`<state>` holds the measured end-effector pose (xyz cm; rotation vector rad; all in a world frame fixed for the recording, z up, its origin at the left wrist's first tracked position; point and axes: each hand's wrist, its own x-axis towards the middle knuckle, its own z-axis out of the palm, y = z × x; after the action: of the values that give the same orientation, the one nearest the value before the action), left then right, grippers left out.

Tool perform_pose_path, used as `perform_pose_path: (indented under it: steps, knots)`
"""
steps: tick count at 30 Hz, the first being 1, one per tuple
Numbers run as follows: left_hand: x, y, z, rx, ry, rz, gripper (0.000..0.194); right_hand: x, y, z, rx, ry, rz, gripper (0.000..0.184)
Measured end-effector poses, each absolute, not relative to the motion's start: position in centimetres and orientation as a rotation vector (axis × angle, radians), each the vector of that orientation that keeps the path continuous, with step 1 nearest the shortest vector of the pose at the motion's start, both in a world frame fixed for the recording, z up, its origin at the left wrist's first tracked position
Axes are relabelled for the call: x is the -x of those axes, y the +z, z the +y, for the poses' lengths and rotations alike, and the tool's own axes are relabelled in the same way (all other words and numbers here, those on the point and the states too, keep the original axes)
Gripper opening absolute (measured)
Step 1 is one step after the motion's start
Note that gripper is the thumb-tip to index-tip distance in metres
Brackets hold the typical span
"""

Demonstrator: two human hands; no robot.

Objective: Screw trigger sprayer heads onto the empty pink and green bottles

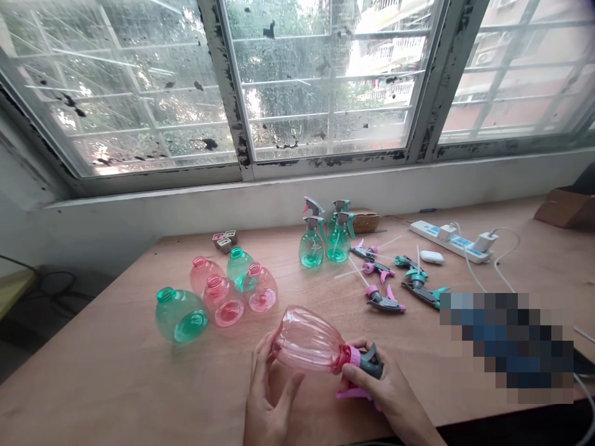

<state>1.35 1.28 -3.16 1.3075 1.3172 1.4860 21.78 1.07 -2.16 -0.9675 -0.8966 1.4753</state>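
Observation:
A clear pink spray bottle (309,341) lies tilted on its side in the air between my hands, base to the left. My left hand (269,396) cups the base with its fingers, the thumb held apart below. At the other end, my right hand (390,384) is closed around the pink collar of a grey-and-pink trigger spray head (369,364), which sits at the bottle's neck. Whether it is screwed tight I cannot tell. Further left stand open-necked bottles without heads, pink (224,300) and green (182,316). Loose trigger heads (385,300) lie to the right.
Several green bottles with heads fitted (311,248) stand near the wall, before a small brown box (365,221). A white power strip (450,240) with plugged chargers, a white earbud case (432,256) and a pixelated area occupy the right. Small blocks (225,241) lie back left.

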Motion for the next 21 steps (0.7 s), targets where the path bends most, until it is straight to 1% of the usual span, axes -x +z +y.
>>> perform_pose_path:
  steps: [3, 6, 9, 11, 13, 17, 21]
  knots:
    - [-1.8, -2.7, 0.8, -1.222, 1.515, 1.283, 0.072, -21.7, -2.1, 0.9, 1.018, 1.403, -0.956, 0.039]
    - [-2.2, -2.1, 0.7, -1.081, 1.616, 1.263, 0.079, -21.7, -2.0, 0.6, 1.064, 1.302, -1.116, 0.037]
    - [-2.5, -1.4, 0.9, -0.961, 1.646, 1.302, 0.074, -21.8, -2.1, 0.4, 1.056, 1.288, -1.222, 0.041]
    - [-2.5, -1.0, 1.1, -0.931, 1.634, 1.337, 0.067, -21.7, -2.3, 0.3, 1.04, 1.302, -1.162, 0.047]
    - [-2.4, -0.7, 1.2, -0.925, 1.634, 1.357, 0.064, -21.7, -2.4, 0.4, 1.016, 1.288, -1.06, 0.047]
    - [-1.6, -1.1, 1.3, -0.894, 1.601, 1.326, 0.069, -21.7, -2.5, 0.7, 0.976, 1.288, -0.994, 0.036]
    - [-1.2, -1.5, 1.3, -0.878, 1.601, 1.269, 0.072, -21.7, -2.6, 1.0, 0.972, 1.329, -0.898, 0.041]
